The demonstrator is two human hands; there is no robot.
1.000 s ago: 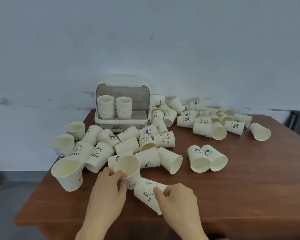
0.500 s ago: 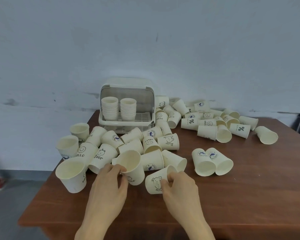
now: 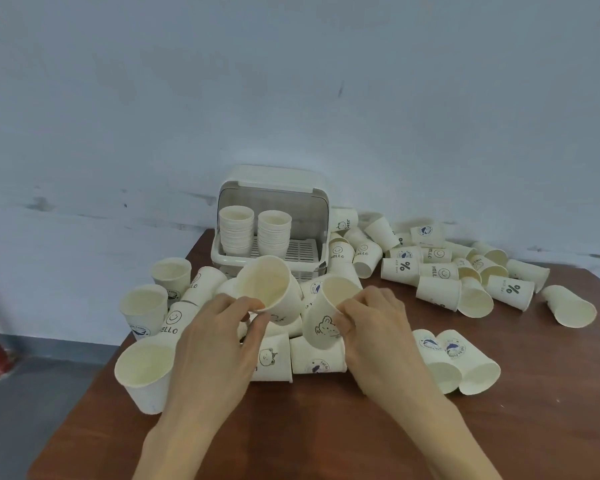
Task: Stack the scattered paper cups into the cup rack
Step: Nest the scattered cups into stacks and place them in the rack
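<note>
1. Your left hand (image 3: pixel 219 341) pinches one paper cup (image 3: pixel 271 289) by its rim; your right hand (image 3: pixel 378 323) grips the bear cup (image 3: pixel 326 317), both raised just before the cup rack (image 3: pixel 274 188).
2. These look light and crushable: hold near the rim, gently.
3. Loose cups (image 3: pixel 437 271) litter the tabletop (image 3: pixel 326 427) around the rack, crowding its front; two stacks (image 3: pixel 253 230) stand inside.

Matt paper cups (image 3: pixel 437 292), smooth wooden table (image 3: pixel 499 427)
</note>
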